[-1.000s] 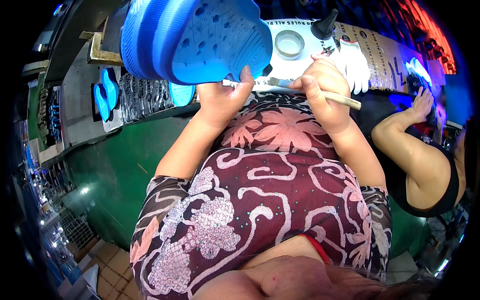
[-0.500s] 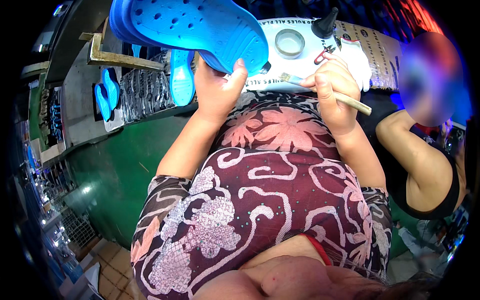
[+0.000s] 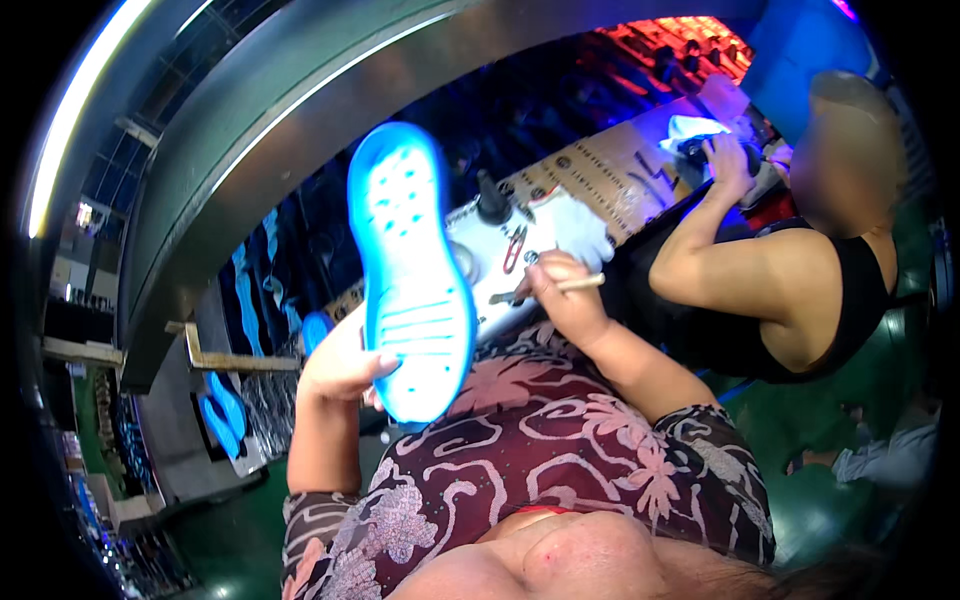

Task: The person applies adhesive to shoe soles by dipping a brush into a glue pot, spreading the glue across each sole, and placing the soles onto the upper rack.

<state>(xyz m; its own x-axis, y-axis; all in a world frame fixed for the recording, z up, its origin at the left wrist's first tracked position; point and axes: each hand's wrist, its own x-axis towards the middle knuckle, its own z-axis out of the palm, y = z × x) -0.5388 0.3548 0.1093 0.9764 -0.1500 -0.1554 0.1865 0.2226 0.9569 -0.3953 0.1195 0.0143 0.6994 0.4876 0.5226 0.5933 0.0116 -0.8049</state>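
Note:
My left hand (image 3: 345,365) grips a blue clog-style shoe (image 3: 412,270) near its heel and holds it upright, with the sole turned toward me. My right hand (image 3: 562,292) is closed on a thin wooden-handled brush (image 3: 555,288), which points left toward the shoe's edge. Just behind both hands lies a white work surface (image 3: 505,275) with a black-capped bottle (image 3: 491,202) and a white cloth (image 3: 582,225) on it.
A co-worker in a black top (image 3: 800,300) sits close on my right, hands busy at a blue-lit bench (image 3: 720,150). More blue shoe parts (image 3: 225,410) lie on a rack at my left. A grey metal beam (image 3: 260,130) curves overhead. The floor below is green.
My left hand has turned the blue shoe from lying flat to standing upright, sole toward me. The view has swung to the right, bringing the co-worker further in. My right hand still holds the brush.

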